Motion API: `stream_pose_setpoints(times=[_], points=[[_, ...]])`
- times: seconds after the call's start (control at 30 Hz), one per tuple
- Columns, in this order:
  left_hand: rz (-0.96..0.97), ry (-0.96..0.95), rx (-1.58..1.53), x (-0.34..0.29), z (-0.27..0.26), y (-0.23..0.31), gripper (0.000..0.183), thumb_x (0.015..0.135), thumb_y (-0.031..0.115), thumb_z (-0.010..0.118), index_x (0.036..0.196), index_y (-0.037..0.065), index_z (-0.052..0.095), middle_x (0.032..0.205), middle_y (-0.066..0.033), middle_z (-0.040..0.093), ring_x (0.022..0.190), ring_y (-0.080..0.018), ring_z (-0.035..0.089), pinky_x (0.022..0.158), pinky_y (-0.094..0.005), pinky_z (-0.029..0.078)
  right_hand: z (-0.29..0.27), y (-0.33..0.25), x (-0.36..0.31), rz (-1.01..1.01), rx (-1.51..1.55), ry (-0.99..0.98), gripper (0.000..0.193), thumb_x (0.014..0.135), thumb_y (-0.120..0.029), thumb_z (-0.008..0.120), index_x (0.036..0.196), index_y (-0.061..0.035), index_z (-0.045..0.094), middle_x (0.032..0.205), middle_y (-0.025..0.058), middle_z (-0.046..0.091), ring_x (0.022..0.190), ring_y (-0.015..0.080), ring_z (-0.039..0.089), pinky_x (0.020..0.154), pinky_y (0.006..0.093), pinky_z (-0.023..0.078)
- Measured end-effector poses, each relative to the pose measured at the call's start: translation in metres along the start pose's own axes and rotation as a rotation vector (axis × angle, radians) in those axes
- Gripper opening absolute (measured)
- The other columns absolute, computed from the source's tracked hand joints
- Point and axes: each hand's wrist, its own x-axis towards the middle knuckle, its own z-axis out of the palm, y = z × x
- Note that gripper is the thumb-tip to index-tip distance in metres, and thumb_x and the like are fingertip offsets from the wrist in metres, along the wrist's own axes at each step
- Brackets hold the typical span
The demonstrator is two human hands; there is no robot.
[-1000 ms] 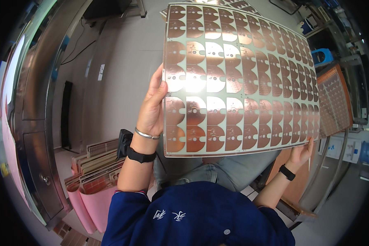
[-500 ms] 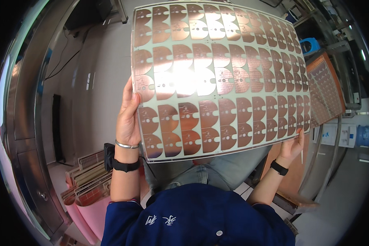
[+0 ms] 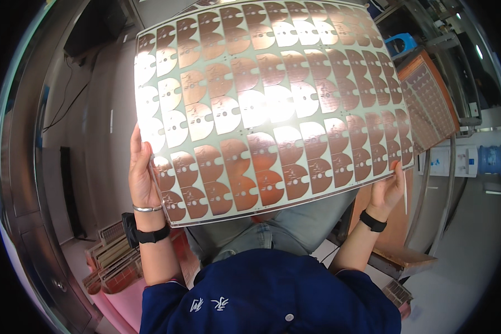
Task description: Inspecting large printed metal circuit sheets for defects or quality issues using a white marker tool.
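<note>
A large circuit board panel (image 3: 264, 114), pale green with rows of rounded copper shapes, is held up in front of me, tilted, with bright glare across its upper left and middle. My left hand (image 3: 143, 175) is closed on its left edge, thumb on the face and fingers mostly behind. At the lower right corner my right hand (image 3: 388, 192) pinches the panel, its thumb tip over the edge. A thin white stick (image 3: 405, 195) shows beside the right hand; I cannot tell whether that hand holds it.
Another copper-patterned panel (image 3: 426, 97) leans on an orange-brown board at the right. Past it stand a blue plastic object (image 3: 401, 43) and a blue water jug (image 3: 490, 160). Upright panels (image 3: 114, 259) and pink sheeting (image 3: 117, 303) are at lower left. A metal cabinet (image 3: 39, 222) borders the left.
The panel has shifted left and turned slightly counterclockwise, both hands moving with it. Glare has spread over more of its left side. Both hands keep their hold.
</note>
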Motion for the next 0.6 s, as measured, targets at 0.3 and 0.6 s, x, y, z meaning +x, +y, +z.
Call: stream_pose_setpoints(times=[0.3, 0.6], points=[[0.021, 0.144, 0.066, -0.002, 0.010, -0.007, 0.044, 0.093, 0.006, 0.042, 0.135, 0.003, 0.030, 0.128, -0.0141, 0.046, 0.099, -0.0148, 0.058, 0.079, -0.0249, 0.052, 0.016, -0.001, -0.005, -0.026, -0.153, 0.024, 0.038, 0.087, -0.010, 0.052, 0.124, -0.0030, 0.044, 0.122, 0.0103, 0.051, 0.113, 0.0227, 0.049, 0.095, 0.0392, 0.040], [0.075, 0.147, 0.278, -0.003, -0.002, -0.005, 0.044, 0.093, 0.010, 0.044, 0.135, 0.006, 0.031, 0.110, -0.0077, 0.056, 0.043, 0.0013, 0.042, 0.034, -0.0100, 0.035, 0.030, -0.007, -0.003, -0.032, -0.242, 0.000, 0.044, 0.083, -0.010, 0.056, 0.124, -0.0034, 0.043, 0.118, 0.0097, 0.053, 0.110, 0.0221, 0.051, 0.094, 0.0382, 0.041]])
